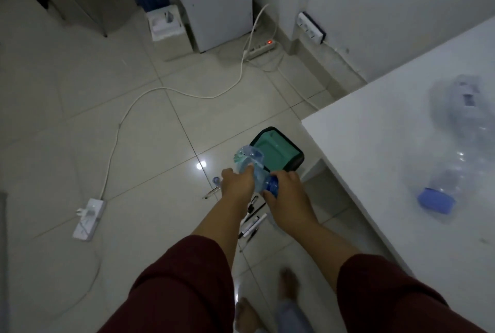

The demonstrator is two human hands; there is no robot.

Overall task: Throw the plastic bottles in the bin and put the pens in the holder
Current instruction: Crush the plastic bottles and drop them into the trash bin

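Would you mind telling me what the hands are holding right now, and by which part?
Both hold one crushed plastic bottle: the left hand grips its body, the right hand its blue cap end.

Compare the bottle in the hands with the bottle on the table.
The held bottle is up in the air by the bin, gripped by the left hand and the right hand; the table bottle lies untouched on its side on the white table. The held bottle looks crushed and short; the table bottle looks longer. Both are clear plastic with blue caps.
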